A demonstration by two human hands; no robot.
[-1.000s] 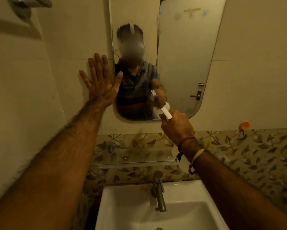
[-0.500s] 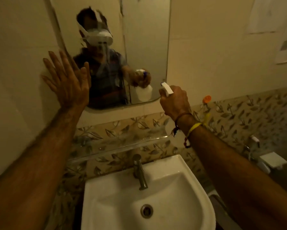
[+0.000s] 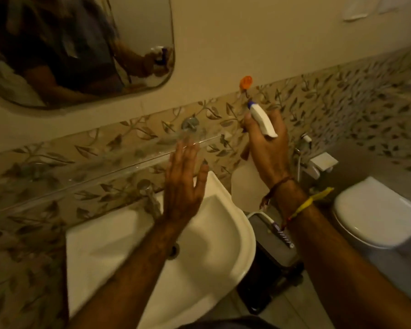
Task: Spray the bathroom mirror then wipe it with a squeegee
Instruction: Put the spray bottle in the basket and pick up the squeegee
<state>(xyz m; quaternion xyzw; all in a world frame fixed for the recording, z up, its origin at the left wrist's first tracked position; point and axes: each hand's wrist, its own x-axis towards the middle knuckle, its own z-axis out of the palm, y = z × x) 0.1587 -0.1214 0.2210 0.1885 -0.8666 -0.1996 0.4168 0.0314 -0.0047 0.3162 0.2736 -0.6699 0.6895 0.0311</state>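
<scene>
Holding seen: spray bottle (image 3: 261, 119) clamped by right hand (image 3: 268, 148) fingers beside sink (image 3: 235, 233) | left hand (image 3: 183, 186) fingers spread, empty | bottle judged light, slippery plastic; best gripped at neck | mirror (image 3: 133, 32) upper left.

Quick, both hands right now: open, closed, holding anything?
Left hand: open, fingers spread, empty, above the sink.
Right hand: closed around the spray bottle.

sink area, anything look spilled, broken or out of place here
Nothing stands out. The sink looks intact and no spill shows in it, and the glass shelf sits in place. The right hand holds the spray bottle away from the mirror; the left hand is open above the sink.
</scene>
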